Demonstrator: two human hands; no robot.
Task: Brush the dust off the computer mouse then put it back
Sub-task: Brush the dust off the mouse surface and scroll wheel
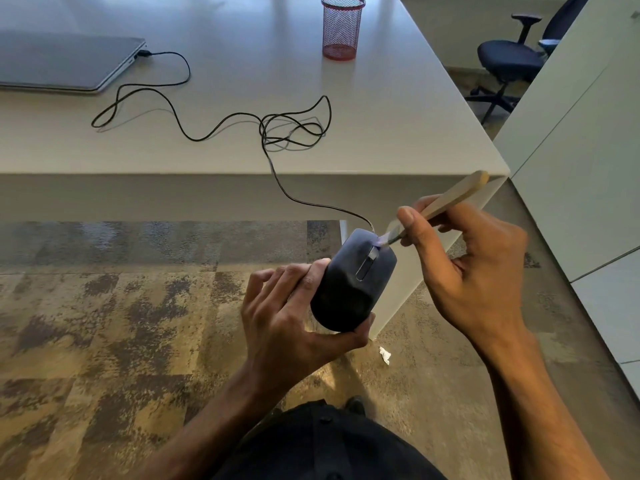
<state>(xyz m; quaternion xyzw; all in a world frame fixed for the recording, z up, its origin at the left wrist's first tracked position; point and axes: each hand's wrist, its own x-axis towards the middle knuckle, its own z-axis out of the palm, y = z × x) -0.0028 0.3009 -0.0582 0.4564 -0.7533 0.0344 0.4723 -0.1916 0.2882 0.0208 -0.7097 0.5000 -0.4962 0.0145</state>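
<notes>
Big white desk (398, 109) takes up the whole far half of the view, with patchy brown and grey carpet (104, 323) under it on the near side. On the far left of the desk sits a closed grey laptop (62, 60), and a black cable (221, 119) is plugged into its right edge, then wanders right across the desktop, bunches into a messy loop around the middle, and drops off the near edge down to the mouse. Far right, off the desk, there's a dark office chair (509, 60) on wheels. A red mesh pen cup (343, 27) stands upright near the far edge of the desk, well apart from the laptop. Now the main bit: the computer mouse (353, 282) is off the desk, held in the air just in front of its near edge, above the carpet. It's a plain dark wired one, matte shell, scroll wheel in a slot down the middle, cable end pointing away. The left hand (294, 317) cups it from below and from the left, fingers curled around the side and thumb under the near end. The right hand (474, 268) pinches a wooden-handled brush (446, 199) like a pen, bristles touching the mouse's far end by the wheel, a bit blurred. A small white scrap (385, 355) lies on the carpet beside the desk leg.
</notes>
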